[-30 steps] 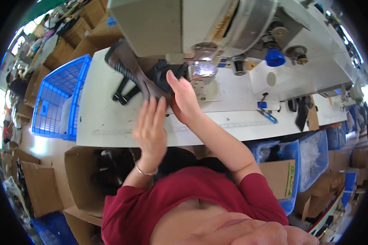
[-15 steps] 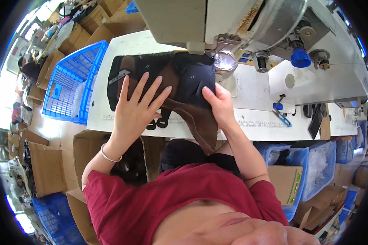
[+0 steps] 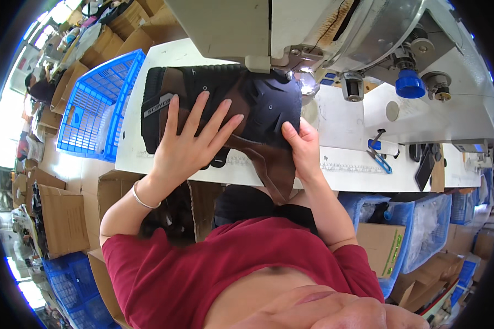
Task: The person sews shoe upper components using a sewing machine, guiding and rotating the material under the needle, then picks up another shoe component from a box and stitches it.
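Workpiece [image 3: 266,112] under splayed left hand [image 3: 185,141]; right hand [image 3: 306,149] pinches edge.

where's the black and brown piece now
In the head view, the piece is left of centre at the sewing machine, under the left hand, right hand at its right edge.

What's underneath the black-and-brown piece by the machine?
A black tab pokes out from under its near edge, over the white table. Anything else beneath the black-and-brown piece, pressed by the left hand, is covered.
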`<move>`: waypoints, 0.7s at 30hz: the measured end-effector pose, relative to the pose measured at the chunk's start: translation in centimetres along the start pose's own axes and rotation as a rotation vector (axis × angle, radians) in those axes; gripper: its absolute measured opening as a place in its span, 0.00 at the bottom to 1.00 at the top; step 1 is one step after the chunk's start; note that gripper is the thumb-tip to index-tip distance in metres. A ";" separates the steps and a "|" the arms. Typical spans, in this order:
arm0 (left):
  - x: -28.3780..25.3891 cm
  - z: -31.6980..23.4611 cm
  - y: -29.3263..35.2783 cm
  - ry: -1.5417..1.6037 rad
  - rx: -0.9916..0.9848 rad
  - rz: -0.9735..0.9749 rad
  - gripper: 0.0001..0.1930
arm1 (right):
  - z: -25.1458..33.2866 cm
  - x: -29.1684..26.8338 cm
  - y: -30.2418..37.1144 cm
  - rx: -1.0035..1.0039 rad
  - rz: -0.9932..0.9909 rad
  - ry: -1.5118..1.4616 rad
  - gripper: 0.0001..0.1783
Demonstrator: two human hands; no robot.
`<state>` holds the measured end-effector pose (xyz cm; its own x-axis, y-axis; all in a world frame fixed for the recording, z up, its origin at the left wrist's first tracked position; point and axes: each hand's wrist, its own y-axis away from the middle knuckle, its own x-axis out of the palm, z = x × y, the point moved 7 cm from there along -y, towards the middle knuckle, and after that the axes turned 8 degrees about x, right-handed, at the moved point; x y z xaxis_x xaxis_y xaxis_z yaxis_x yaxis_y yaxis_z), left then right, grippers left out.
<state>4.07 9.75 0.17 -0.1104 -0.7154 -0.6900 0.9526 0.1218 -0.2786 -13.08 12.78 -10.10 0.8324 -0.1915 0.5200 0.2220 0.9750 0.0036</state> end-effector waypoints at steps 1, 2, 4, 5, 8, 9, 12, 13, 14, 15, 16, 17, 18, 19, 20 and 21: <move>0.0 0.0 0.1 -0.004 -0.007 0.004 0.27 | -0.2 0.1 0.1 0.009 0.001 -0.008 0.15; 0.0 0.0 0.1 0.000 -0.012 -0.008 0.26 | 0.1 0.3 0.2 -0.002 0.011 -0.005 0.15; 0.2 -0.2 0.2 -0.008 -0.017 -0.016 0.26 | 0.1 0.4 0.4 -0.012 0.001 0.013 0.15; 0.2 -0.2 0.3 -0.012 -0.019 -0.020 0.26 | 0.1 0.4 0.4 -0.019 -0.013 0.029 0.15; 0.0 -0.4 0.2 -0.016 -0.023 -0.015 0.25 | 0.0 0.2 0.4 -0.024 0.013 0.009 0.15; 0.0 -0.4 0.2 -0.012 -0.026 -0.015 0.25 | 0.0 0.2 0.4 -0.021 0.012 0.012 0.15; 0.2 -0.5 0.4 -0.009 -0.037 -0.014 0.25 | 0.4 0.3 0.4 -0.030 0.013 0.070 0.16; 0.3 -0.5 0.4 -0.020 -0.022 -0.007 0.25 | 0.5 0.4 0.4 -0.032 0.018 0.061 0.16; 0.5 -0.5 0.3 -0.031 -0.007 0.001 0.25 | 0.6 0.4 0.4 -0.033 0.022 0.052 0.16; 0.5 -0.5 0.3 -0.023 -0.013 0.005 0.25 | 0.6 0.4 0.4 -0.023 0.022 0.057 0.16; 0.5 -0.5 0.3 -0.024 -0.014 0.001 0.25 | 0.6 0.4 0.4 -0.012 0.015 0.055 0.16; 0.5 -0.5 0.3 -0.026 -0.014 -0.004 0.25 | 0.6 0.4 0.6 -0.002 0.008 0.053 0.15; 0.4 -0.4 0.1 -0.012 -0.019 0.008 0.26 | 0.7 0.4 0.6 0.005 0.010 0.055 0.15; 0.3 -0.4 0.0 -0.009 -0.024 0.012 0.26 | 0.7 0.2 0.7 0.029 -0.012 0.081 0.15; 0.2 -0.4 0.0 0.003 -0.027 0.012 0.26 | 0.7 -0.1 0.9 0.052 -0.035 0.107 0.14; 0.3 -0.3 0.0 0.010 -0.028 0.010 0.26 | 0.0 -0.7 1.2 0.053 -0.032 0.109 0.14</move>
<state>3.97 9.75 -0.20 -0.1044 -0.7069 -0.6996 0.9453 0.1480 -0.2906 -13.38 14.11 -10.40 0.8760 -0.2311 0.4234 0.2250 0.9722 0.0651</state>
